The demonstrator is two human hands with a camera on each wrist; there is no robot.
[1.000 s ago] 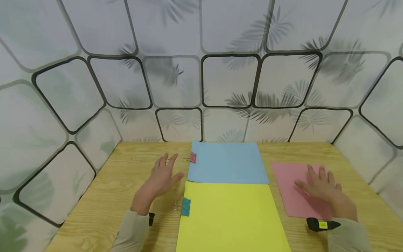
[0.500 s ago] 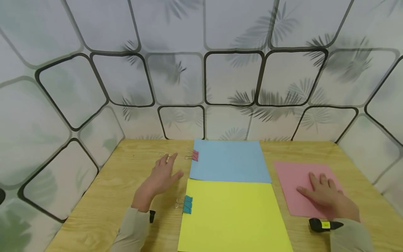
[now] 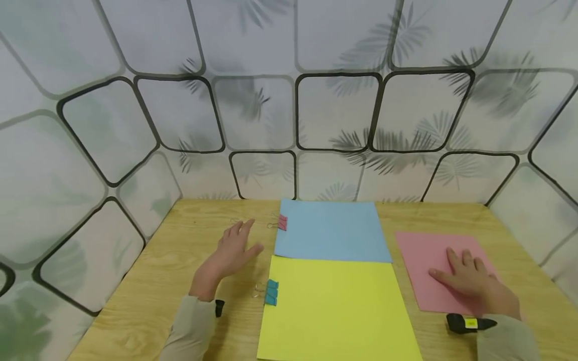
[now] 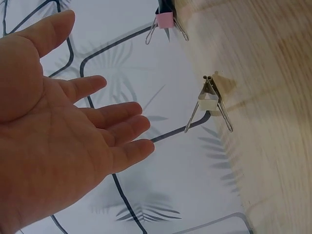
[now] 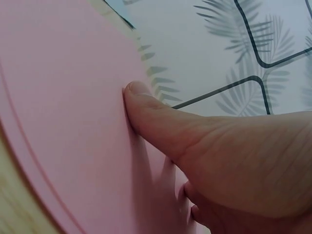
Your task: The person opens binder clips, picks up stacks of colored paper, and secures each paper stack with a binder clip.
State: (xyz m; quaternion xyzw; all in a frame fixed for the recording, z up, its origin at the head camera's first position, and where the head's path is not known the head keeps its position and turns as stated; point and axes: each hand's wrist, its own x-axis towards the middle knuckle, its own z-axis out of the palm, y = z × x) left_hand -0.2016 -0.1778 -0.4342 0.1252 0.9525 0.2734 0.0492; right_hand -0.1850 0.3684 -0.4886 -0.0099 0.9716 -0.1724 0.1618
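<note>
Beneath resting right hand (image 3: 476,281), fingers extended, at right of wood-grained tabletop (image 3: 144,296): smooth, square-cornered pink sheet (image 3: 422,258). At left, fingers parted: left hand (image 3: 229,254), near pale wire-handled clip (image 4: 208,104). Between: blue sheet (image 3: 334,230), yellow sheet (image 3: 336,306).

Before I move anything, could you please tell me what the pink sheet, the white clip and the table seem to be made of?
Pink sheet: probably matt paper or thin card; it's flat, evenly coloured and shows no glare.
White clip: probably painted metal, going by its pale body and silvery wire handles.
Table: smooth-looking wood or wood-look laminate; grain shows, but can't settle which.
</note>
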